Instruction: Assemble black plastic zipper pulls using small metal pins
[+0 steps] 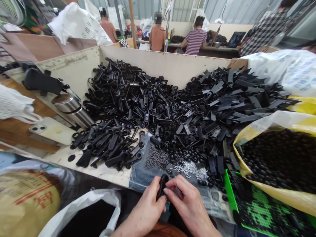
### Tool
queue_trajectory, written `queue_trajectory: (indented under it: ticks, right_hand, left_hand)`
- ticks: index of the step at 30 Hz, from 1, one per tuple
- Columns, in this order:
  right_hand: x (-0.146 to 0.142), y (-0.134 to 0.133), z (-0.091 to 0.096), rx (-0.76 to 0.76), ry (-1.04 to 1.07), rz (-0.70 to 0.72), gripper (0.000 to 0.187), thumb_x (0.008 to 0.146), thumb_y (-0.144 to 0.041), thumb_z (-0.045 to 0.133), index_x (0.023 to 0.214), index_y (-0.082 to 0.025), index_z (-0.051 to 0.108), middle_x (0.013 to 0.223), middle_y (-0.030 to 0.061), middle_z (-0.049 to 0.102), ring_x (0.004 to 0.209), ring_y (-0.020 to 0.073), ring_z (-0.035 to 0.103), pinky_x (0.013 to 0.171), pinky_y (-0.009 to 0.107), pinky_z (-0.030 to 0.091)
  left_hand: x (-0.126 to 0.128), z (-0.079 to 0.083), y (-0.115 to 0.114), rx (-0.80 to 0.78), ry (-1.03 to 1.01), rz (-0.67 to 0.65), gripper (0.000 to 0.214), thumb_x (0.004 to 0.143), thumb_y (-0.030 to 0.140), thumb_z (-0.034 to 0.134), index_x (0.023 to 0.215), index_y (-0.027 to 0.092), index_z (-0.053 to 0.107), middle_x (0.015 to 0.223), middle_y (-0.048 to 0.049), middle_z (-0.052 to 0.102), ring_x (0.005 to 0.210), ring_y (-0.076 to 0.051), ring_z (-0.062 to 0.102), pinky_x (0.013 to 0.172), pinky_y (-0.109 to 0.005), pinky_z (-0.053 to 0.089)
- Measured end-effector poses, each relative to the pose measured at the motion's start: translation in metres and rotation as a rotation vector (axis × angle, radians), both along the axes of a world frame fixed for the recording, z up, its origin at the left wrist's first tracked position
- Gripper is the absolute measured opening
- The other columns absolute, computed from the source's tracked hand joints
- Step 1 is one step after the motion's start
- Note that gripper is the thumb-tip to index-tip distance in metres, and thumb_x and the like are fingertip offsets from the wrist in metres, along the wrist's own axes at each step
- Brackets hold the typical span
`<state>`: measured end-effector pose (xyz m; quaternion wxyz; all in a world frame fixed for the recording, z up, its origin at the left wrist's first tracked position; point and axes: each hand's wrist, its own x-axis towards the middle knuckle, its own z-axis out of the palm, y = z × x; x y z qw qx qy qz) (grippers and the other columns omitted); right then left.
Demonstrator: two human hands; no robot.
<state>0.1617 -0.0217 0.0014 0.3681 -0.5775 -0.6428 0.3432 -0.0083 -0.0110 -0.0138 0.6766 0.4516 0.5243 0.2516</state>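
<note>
My left hand (150, 200) is closed around a black plastic part (162, 187) with a rounded, ring-like end, held upright at the table's front edge. My right hand (182, 194) has thumb and forefinger pinched together against the side of that part. Anything between those fingertips is too small or hidden to make out. Just beyond both hands lie a heap of small grey screws (156, 157), a scatter of silvery pins (191, 169) and some small round black pieces (187, 154).
Behind are big piles of black ring-ended parts (138, 95) and flat black pieces (237, 92). At left stand a steel flask (74, 110) and a phone (50, 130). A yellow sack (249, 131) and green basket (230, 194) are right; an open white sack (81, 204) is lower left. People sit beyond.
</note>
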Motion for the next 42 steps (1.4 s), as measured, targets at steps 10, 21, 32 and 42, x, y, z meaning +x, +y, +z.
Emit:
queue_trajectory:
  ticks: [10, 21, 32, 42]
  right_hand:
    - [-0.003, -0.002, -0.004, -0.002, 0.003, -0.060, 0.020, 0.095, -0.035, 0.063, 0.080, -0.023, 0.069, 0.071, 0.0001, 0.061, 0.056, 0.0162, 0.054, 0.053, 0.026, 0.042]
    - [-0.014, -0.012, -0.009, 0.175, -0.101, -0.087, 0.023, 0.104, -0.026, 0.052, 0.087, -0.022, 0.068, 0.078, 0.0020, 0.065, 0.062, 0.0148, 0.063, 0.058, 0.023, 0.047]
    - [-0.003, -0.012, -0.003, 0.314, -0.437, 0.141, 0.033, 0.107, -0.020, 0.037, 0.104, -0.019, 0.070, 0.079, 0.0036, 0.067, 0.062, 0.0152, 0.069, 0.058, 0.023, 0.049]
    - [0.016, -0.013, 0.010, 0.085, -0.233, 0.207, 0.044, 0.107, -0.023, 0.036, 0.150, -0.025, 0.045, 0.114, 0.0098, 0.064, 0.093, 0.0168, 0.071, 0.080, 0.025, 0.059]
  left_hand:
    - [0.003, 0.003, -0.001, 0.061, 0.140, -0.014, 0.041, 0.082, 0.018, 0.059, 0.123, 0.023, 0.062, 0.103, -0.0057, 0.071, 0.102, -0.024, 0.063, 0.089, -0.032, 0.046]
    - [0.006, 0.014, 0.006, 0.097, 0.200, -0.057, 0.037, 0.085, 0.019, 0.055, 0.121, 0.021, 0.063, 0.092, -0.0049, 0.069, 0.079, -0.021, 0.062, 0.077, -0.031, 0.047]
    - [-0.006, -0.007, 0.010, 0.125, 0.014, -0.173, 0.027, 0.099, 0.043, 0.050, 0.098, 0.018, 0.059, 0.061, 0.0076, 0.049, 0.045, -0.008, 0.039, 0.046, -0.021, 0.030]
    - [-0.012, -0.005, 0.007, -0.016, -0.208, -0.024, 0.041, 0.097, 0.053, 0.055, 0.109, 0.014, 0.060, 0.079, -0.0030, 0.068, 0.045, -0.004, 0.035, 0.047, -0.022, 0.020]
